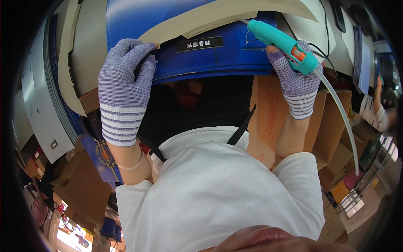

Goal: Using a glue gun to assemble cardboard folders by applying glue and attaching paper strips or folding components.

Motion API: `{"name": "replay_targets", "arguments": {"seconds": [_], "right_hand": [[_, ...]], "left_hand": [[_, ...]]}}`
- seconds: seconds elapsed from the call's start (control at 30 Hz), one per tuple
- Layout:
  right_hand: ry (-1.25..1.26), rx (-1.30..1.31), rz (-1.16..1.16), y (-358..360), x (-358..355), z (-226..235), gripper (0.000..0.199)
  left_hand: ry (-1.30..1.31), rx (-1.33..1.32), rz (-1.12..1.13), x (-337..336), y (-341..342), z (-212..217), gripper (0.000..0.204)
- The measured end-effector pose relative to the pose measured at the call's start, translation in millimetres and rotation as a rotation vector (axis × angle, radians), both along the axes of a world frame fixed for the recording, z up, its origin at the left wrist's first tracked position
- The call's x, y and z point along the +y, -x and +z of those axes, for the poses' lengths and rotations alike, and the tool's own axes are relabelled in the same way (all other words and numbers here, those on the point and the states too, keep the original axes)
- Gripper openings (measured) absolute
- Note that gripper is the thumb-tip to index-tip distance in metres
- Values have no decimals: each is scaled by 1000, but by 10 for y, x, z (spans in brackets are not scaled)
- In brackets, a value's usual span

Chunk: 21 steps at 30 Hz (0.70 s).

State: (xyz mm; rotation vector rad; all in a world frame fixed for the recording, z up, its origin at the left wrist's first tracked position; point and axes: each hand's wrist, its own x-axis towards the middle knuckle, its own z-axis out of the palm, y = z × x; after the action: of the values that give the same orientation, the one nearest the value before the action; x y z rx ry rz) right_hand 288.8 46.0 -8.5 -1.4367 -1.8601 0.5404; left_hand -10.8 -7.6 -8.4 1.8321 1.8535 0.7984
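My left hand (126, 80), in a purple-and-white striped knit glove with a bare fingertip, has its fingers bent at the left end of a curved beige strip (201, 26). The thumb lies just below that end. My right hand (296, 80), gloved alike, grips a teal hot glue gun (273, 35) with an orange window. Its metal nozzle points left and meets the strip's lower flap near the right end. Under the strip lies a glossy blue printed sheet or folder (168, 65) with a black label. A whitish glue stick (342, 113) trails from the gun's back.
A black cord (327, 33) runs behind the glue gun. Another beige strip (65, 63) lies at the left, near stacked grey panels (37, 101). An open cardboard box (331, 122) stands below my right arm. A person (380, 111) is at the far right.
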Motion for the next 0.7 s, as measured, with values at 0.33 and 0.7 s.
{"name": "replay_targets", "arguments": {"seconds": [0.33, 0.7], "right_hand": [[39, -188, -122, -226, 117, -2, 39], [-46, -110, -268, -1364, 1891, -197, 54]], "left_hand": [[2, -72, 5, -6, -10, 12, 20], [208, -141, -307, 88, 362, 859, 21]]}}
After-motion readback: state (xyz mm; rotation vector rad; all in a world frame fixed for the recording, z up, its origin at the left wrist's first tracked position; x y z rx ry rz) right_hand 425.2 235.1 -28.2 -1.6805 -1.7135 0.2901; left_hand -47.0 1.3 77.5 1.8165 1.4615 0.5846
